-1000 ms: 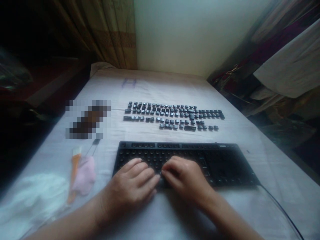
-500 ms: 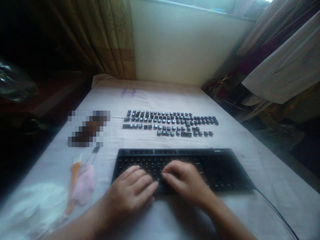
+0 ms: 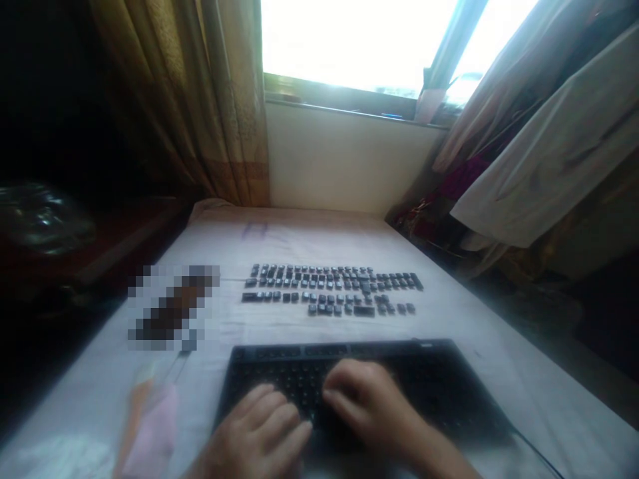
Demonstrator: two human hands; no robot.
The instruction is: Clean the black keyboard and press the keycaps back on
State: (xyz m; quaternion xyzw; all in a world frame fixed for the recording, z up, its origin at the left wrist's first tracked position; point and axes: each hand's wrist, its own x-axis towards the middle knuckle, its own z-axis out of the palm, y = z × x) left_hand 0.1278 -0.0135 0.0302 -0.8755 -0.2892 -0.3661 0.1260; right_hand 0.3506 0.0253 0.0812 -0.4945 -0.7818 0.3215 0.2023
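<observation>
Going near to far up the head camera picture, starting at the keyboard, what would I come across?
Black keyboard → loose black keycaps in rows → purple mark on the pale cloth → pale wall below the window.

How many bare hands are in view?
2: a bare left hand over the near left part of a rectangular black keyboard, and a bare right hand over its middle.

Black keyboard [image 3: 456, 396] under the right grip [image 3: 367, 399]; beyond it, black keycaps [image 3: 330, 285], pale sheet [image 3: 319, 239] with purple marks [image 3: 262, 230]; far left of it, orange handle [image 3: 134, 412], pink cloth [image 3: 154, 426].
</observation>
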